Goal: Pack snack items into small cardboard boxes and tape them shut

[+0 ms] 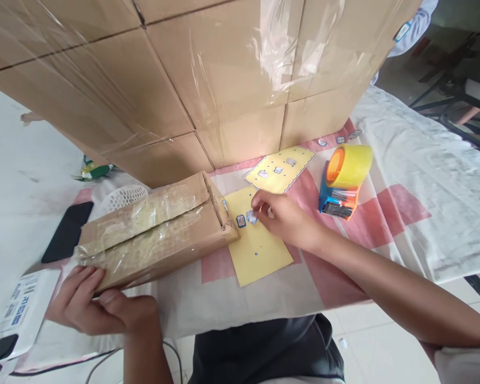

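My left hand [100, 304] is closed on the near left corner of a small cardboard box [160, 229] wrapped in clear tape. Over a plain yellow sheet of paper [262, 261], my right hand [282, 216] pinches a small white-and-blue cutout [252, 217] between thumb and fingertips. Whether that cutout touches the sheet I cannot tell. Beside it on the sheet lies a square blue-edged cutout [240, 221]. Farther back is a yellow card [280, 169] with a scalloped edge and several small pieces on it.
A wall of large taped cartons [236, 69] stands behind. To the right sits a tape dispenser [340, 181] with a yellow roll. On the left are a black phone [67, 232], a white perforated basket [124, 197] and a white device [28, 304]. Another person's sleeve [418, 26] shows top right.
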Motion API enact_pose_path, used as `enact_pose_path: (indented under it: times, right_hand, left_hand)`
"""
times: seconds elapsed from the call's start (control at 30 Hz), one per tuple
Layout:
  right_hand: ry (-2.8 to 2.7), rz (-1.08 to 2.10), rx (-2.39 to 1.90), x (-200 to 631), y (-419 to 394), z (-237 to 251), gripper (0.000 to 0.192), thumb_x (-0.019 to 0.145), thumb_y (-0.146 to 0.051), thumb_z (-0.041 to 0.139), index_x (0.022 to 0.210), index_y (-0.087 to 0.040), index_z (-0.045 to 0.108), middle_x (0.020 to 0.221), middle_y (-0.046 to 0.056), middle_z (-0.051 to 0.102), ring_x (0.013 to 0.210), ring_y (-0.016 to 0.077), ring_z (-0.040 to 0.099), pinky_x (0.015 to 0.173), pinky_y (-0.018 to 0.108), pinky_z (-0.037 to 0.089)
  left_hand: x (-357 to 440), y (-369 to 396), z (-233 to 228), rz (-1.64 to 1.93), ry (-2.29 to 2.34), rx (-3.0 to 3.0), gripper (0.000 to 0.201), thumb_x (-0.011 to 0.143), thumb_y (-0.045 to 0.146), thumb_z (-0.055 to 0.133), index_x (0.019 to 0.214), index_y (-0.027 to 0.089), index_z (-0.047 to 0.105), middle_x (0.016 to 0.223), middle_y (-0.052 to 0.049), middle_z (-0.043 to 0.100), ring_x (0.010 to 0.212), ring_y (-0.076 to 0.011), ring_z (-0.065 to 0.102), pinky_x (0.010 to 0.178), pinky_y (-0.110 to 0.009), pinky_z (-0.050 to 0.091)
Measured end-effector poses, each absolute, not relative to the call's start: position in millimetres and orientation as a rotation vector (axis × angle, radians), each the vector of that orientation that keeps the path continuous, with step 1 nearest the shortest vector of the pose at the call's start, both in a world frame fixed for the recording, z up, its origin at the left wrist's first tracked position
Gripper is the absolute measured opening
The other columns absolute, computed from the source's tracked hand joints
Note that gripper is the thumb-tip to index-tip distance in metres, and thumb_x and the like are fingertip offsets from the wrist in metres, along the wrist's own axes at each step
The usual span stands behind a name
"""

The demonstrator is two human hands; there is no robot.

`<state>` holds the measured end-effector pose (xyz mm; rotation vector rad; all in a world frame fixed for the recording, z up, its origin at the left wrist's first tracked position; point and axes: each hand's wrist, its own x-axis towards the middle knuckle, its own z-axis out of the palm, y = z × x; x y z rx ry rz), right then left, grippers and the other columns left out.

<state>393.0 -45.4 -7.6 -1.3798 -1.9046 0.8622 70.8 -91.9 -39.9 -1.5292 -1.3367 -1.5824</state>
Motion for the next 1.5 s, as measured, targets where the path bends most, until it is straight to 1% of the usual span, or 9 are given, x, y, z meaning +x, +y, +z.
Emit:
enact_pose_path:
  times: [0.13, 0.3, 0.47, 0.7, 0.93, 1.07, 1.2, 1.37, 1.5]
  right_hand:
    - [-1.79, 0.41, -1.616, 418.7, -0.8, -6.5, 0.013, 0.087, -0.01, 0.054, 0.095, -0.017, 0.062, 0.093, 0.007, 0.071, 0.077, 0.0183, 0.062, 0.068, 0.029, 0.041]
    - [-1.857, 0.336, -1.993, 425.2, 36.0, -11.6, 0.021, 0.086, -0.005, 0.052, 0.097, -0.017, 0.066, 0.101, 0.011, 0.071, 0.091, 0.023, 0.064, 0.072, 0.031, 0.042]
    - [-1.831, 0.094, -2.086, 418.2, 28.6, -11.5, 0.034, 0.09, -0.013, 0.06, 0.123, -0.014, 0.06, 0.13, 0.019, 0.056, 0.099, 0.0275, 0.063, 0.071, 0.034, 0.044]
    - [-2.329, 0.583, -1.296, 396.8, -5.7, -21.8, 0.024, 0.087, -0.032, 0.073, 0.106, -0.016, 0.073, 0.109, 0.008, 0.057, 0.093, 0.0188, 0.06, 0.08, 0.03, 0.045]
    - [-2.409, 0.589, -1.307, 368.4, -25.9, -26.0, 0.018, 0.083, -0.018, 0.071, 0.101, -0.016, 0.071, 0.107, 0.009, 0.057, 0.101, 0.0237, 0.052, 0.083, 0.033, 0.039]
    - [-2.375, 0.597, -1.369, 363.1, -29.6, -23.5, 0.016, 0.084, -0.006, 0.058, 0.091, -0.017, 0.068, 0.104, 0.009, 0.061, 0.104, 0.026, 0.05, 0.086, 0.035, 0.034]
    - [-2.131, 0.692, -1.394, 373.5, -18.5, -23.4, 0.016, 0.088, -0.006, 0.052, 0.089, -0.017, 0.063, 0.093, 0.004, 0.067, 0.092, 0.02, 0.057, 0.09, 0.035, 0.033]
    - [-1.872, 0.338, -1.746, 407.4, 6.8, -24.5, 0.028, 0.091, -0.01, 0.048, 0.117, -0.016, 0.06, 0.095, 0.009, 0.071, 0.09, 0.0234, 0.06, 0.092, 0.038, 0.036]
    - [-1.933, 0.014, -2.031, 420.7, 17.9, -28.7, 0.027, 0.092, -0.009, 0.046, 0.111, -0.013, 0.064, 0.103, 0.02, 0.068, 0.101, 0.0323, 0.055, 0.087, 0.042, 0.036]
  left_hand:
    - [71.5, -89.9, -38.7, -1.606, -1.254, -1.581, 0.033, 0.094, 0.03, 0.047, 0.114, 0.016, 0.069, 0.109, -0.016, 0.064, 0.115, -0.0336, 0.062, 0.1, -0.059, 0.049]
    - [69.8, -90.5, -39.3, -1.564, -1.331, -1.559, 0.032, 0.094, 0.037, 0.046, 0.105, 0.014, 0.066, 0.106, -0.015, 0.063, 0.113, -0.032, 0.062, 0.099, -0.056, 0.049]
    - [70.2, -93.5, -39.1, -1.586, -1.3, -1.603, 0.032, 0.093, 0.032, 0.047, 0.108, 0.012, 0.066, 0.109, -0.016, 0.063, 0.117, -0.0322, 0.061, 0.102, -0.055, 0.047]
    - [70.7, -93.0, -39.0, -1.587, -1.289, -1.579, 0.031, 0.093, 0.031, 0.048, 0.108, 0.012, 0.068, 0.108, -0.016, 0.065, 0.115, -0.0322, 0.063, 0.101, -0.054, 0.049]
    - [71.5, -94.6, -39.0, -1.571, -1.382, -1.542, 0.031, 0.091, 0.036, 0.048, 0.103, 0.015, 0.067, 0.108, -0.015, 0.064, 0.116, -0.0328, 0.063, 0.1, -0.055, 0.049]
    - [71.0, -93.1, -39.9, -1.565, -1.356, -1.549, 0.03, 0.091, 0.036, 0.048, 0.104, 0.016, 0.067, 0.109, -0.015, 0.064, 0.116, -0.0334, 0.063, 0.1, -0.056, 0.049]
    - [69.6, -91.1, -40.5, -1.577, -1.314, -1.548, 0.03, 0.092, 0.035, 0.048, 0.105, 0.015, 0.066, 0.109, -0.015, 0.064, 0.115, -0.033, 0.063, 0.1, -0.056, 0.049]
    - [70.9, -91.1, -39.7, -1.587, -1.402, -1.503, 0.032, 0.09, 0.043, 0.044, 0.098, 0.019, 0.064, 0.105, -0.014, 0.063, 0.112, -0.0323, 0.063, 0.097, -0.053, 0.049]
    - [71.2, -92.2, -39.5, -1.583, -1.455, -1.492, 0.034, 0.09, 0.047, 0.043, 0.097, 0.02, 0.063, 0.106, -0.014, 0.062, 0.112, -0.0318, 0.063, 0.099, -0.054, 0.049]
